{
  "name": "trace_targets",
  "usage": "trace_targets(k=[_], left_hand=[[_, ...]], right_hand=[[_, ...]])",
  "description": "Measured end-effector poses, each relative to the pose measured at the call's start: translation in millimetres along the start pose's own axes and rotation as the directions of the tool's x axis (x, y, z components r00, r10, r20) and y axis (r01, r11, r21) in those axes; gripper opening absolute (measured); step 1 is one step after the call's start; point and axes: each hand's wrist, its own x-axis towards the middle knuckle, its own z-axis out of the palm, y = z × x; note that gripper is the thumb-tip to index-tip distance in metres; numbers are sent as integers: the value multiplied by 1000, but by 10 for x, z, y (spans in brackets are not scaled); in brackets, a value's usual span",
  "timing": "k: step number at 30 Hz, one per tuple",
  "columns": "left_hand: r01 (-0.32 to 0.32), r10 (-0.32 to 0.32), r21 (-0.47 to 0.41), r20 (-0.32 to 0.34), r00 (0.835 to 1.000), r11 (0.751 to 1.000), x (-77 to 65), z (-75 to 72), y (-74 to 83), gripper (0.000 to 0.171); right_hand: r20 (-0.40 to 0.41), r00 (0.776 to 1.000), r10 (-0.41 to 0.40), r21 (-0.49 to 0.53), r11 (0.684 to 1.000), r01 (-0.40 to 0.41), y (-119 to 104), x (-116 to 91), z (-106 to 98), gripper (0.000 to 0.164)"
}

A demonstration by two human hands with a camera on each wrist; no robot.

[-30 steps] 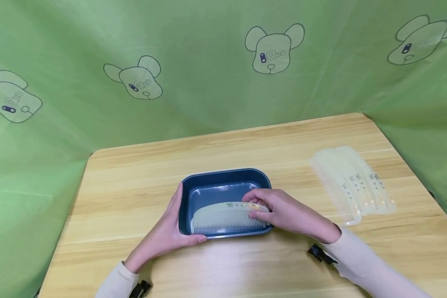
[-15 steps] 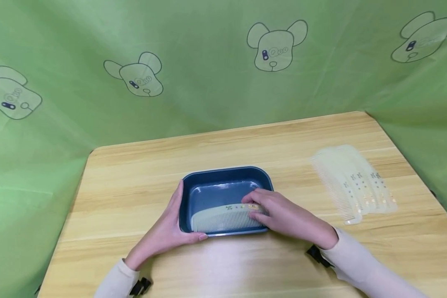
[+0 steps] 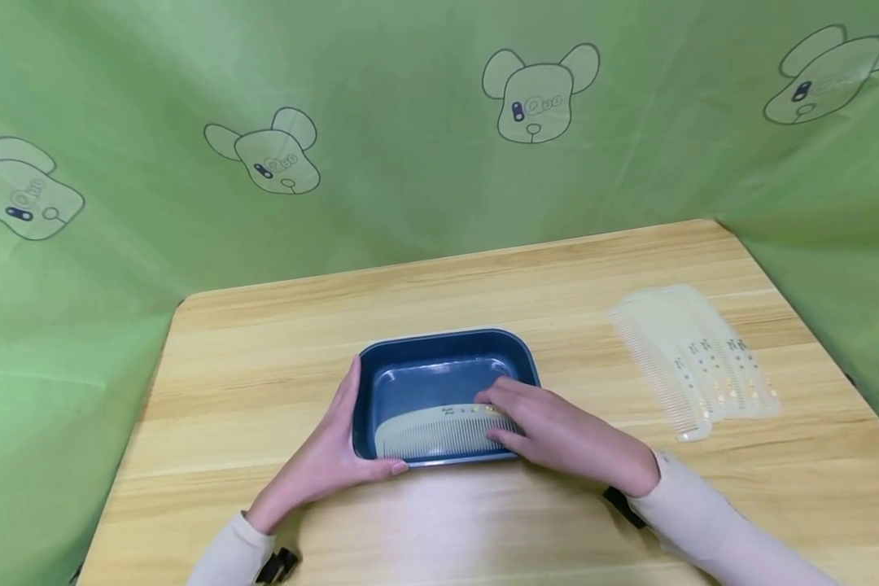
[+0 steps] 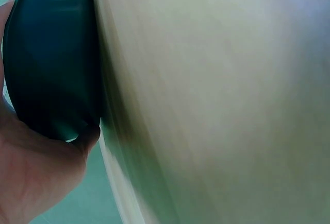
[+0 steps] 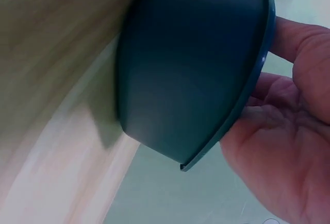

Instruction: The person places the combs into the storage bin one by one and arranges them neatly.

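Observation:
A dark blue rectangular tray (image 3: 428, 380) stands on the table, and a pale green comb (image 3: 435, 431) lies inside along its near wall, teeth toward the near side. My left hand (image 3: 330, 452) grips the tray's left end, with the thumb on the near rim and the fingers along the left side. Reaching over the right wall, my right hand (image 3: 549, 423) holds the comb's right end between thumb and fingers, hiding that end. In the right wrist view the tray's outer wall (image 5: 191, 64) covers the comb and the fingertips.
Several overlapping pale combs (image 3: 692, 358) lie fanned out on the right part of the wooden table (image 3: 300, 325). A green cloth (image 3: 410, 179) with printed bear heads hangs behind the table and on both sides.
The comb's right end has sunk slightly lower in the tray, with my right hand a little lower too and covering more of it. My left hand and the tray stay about where they were.

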Motion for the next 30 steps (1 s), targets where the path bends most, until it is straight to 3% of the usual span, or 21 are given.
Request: trace_targets(k=[9,30], left_hand=[[-1,1,-3,-4,1000,1000,-10,2,6,148],[-15,15,8,-10,1000,1000,3,27,-24,148]], right_hand=[[105,990,92,-2,996,-93,-64,36,-47,45],[79,997,19,-85,996,-12,-54,76,-24,29]])
